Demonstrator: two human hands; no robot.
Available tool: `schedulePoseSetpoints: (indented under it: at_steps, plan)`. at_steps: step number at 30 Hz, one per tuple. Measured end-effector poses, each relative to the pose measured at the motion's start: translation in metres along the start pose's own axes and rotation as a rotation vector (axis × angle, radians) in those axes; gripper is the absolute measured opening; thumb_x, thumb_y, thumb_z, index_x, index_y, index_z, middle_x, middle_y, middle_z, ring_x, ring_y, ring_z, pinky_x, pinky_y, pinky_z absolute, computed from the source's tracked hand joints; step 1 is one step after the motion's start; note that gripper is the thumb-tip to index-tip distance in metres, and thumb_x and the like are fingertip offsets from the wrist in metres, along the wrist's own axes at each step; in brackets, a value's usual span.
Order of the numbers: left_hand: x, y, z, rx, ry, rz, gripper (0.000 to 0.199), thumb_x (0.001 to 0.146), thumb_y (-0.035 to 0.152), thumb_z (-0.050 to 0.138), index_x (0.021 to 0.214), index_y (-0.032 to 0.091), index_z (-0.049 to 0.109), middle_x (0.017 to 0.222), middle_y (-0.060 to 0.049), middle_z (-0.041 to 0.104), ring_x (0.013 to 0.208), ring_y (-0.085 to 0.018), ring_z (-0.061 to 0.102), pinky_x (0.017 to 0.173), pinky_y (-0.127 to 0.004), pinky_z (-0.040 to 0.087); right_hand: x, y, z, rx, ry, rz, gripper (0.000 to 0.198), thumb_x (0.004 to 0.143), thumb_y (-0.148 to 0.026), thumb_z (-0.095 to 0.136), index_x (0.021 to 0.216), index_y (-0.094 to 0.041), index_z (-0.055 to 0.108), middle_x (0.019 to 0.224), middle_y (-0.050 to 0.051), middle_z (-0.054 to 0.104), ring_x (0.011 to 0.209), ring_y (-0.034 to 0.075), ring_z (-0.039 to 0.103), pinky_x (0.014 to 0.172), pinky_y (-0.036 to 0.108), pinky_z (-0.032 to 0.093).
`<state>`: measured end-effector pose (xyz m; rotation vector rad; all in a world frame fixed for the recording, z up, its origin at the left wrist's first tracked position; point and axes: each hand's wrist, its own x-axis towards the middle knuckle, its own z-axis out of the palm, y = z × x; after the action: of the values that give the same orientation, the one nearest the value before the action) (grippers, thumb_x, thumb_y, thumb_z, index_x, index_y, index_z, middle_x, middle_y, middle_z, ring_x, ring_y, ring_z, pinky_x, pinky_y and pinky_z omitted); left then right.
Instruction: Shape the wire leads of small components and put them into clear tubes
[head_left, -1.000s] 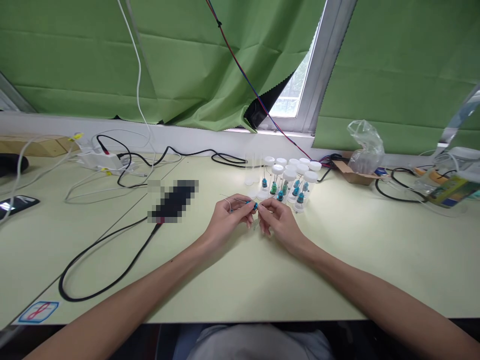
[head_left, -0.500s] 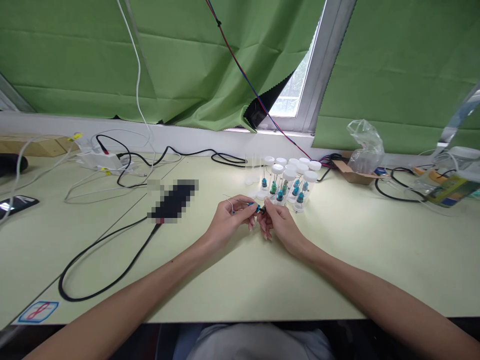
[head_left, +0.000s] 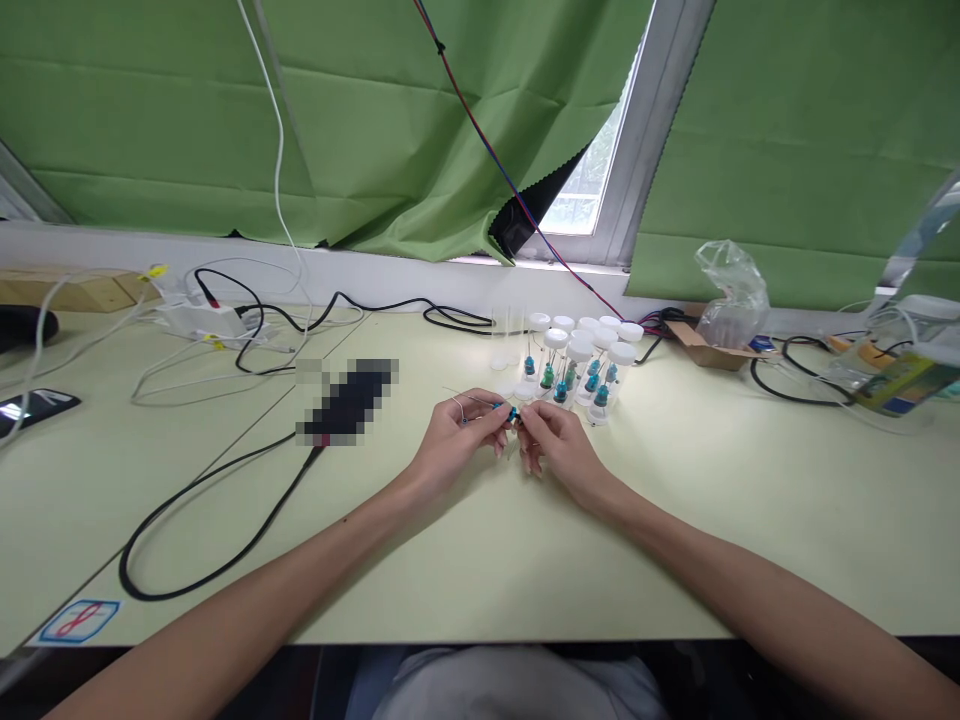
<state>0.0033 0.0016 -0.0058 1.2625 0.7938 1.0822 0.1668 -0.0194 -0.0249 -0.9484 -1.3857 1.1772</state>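
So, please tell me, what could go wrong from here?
The blue part in the left hand or the dark piece in the right hand could slip; both seem only pinched. The thin wire by the left hand might snag or bend. The capped vials stand close beyond the right hand and could be knocked over.

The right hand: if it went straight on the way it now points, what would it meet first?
The right hand would probably meet the blue part first, held in the left hand directly ahead. Any gap is too small to tell, so it may already touch.
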Motion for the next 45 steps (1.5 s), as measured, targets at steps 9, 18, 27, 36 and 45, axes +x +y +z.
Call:
schedulePoseSetpoints:
  at_steps: [9,18,27,36,45]
  plan:
    - [0.0001,-0.0048,-0.0011,0.050,-0.076,0.042,0.026,0.079,0.039,0.075,0.090,0.017,0.067,0.067,-0.001,0.062,0.060,-0.013,0.058,0.061,-0.029,0.047,0.0008,0.0038,0.0009,-0.013,-0.009,0.076,0.058,0.093,-0.066,0.043,0.064,-0.018,0.055,0.048,-0.001,0.051,0.037,0.010,0.046,0.038,0.024,0.035]
    - [0.0008,-0.0005,0.0003,0.027,0.041,0.026,0.029,0.075,0.037,0.079,0.088,0.015,0.066,0.068,-0.002,0.063,0.060,-0.013,0.058,0.059,-0.029,0.047,0.0006,0.0025,-0.0004,-0.012,0.035,-0.032,0.033,0.085,-0.049,0.068,0.091,-0.020,0.054,0.079,-0.002,0.059,0.045,0.008,0.053,0.039,0.022,0.040]
    - [0.0000,-0.0032,-0.0019,0.056,-0.023,0.032,0.028,0.079,0.039,0.076,0.091,0.016,0.065,0.069,-0.002,0.063,0.061,-0.013,0.058,0.060,-0.029,0.047,0.0017,0.0056,0.0001,-0.031,-0.023,-0.004,0.042,0.094,-0.056,0.052,0.073,-0.019,0.053,0.055,-0.004,0.051,0.040,0.010,0.048,0.038,0.023,0.037]
    - [0.0008,-0.0045,0.0014,0.054,-0.024,0.053,0.027,0.079,0.038,0.076,0.089,0.016,0.065,0.068,-0.001,0.063,0.059,-0.013,0.057,0.060,-0.029,0.047,-0.0003,0.0038,0.0024,-0.028,-0.034,0.073,0.054,0.094,-0.066,0.040,0.071,-0.018,0.053,0.049,-0.002,0.052,0.038,0.010,0.047,0.039,0.023,0.036]
    - [-0.0007,-0.0003,0.0043,-0.004,0.038,0.042,0.028,0.074,0.037,0.080,0.087,0.015,0.066,0.067,-0.001,0.063,0.058,-0.013,0.057,0.057,-0.028,0.046,-0.0016,0.0014,0.0018,-0.009,-0.002,-0.036,0.035,0.086,-0.050,0.065,0.101,-0.023,0.049,0.076,-0.004,0.058,0.047,0.009,0.054,0.040,0.023,0.040]
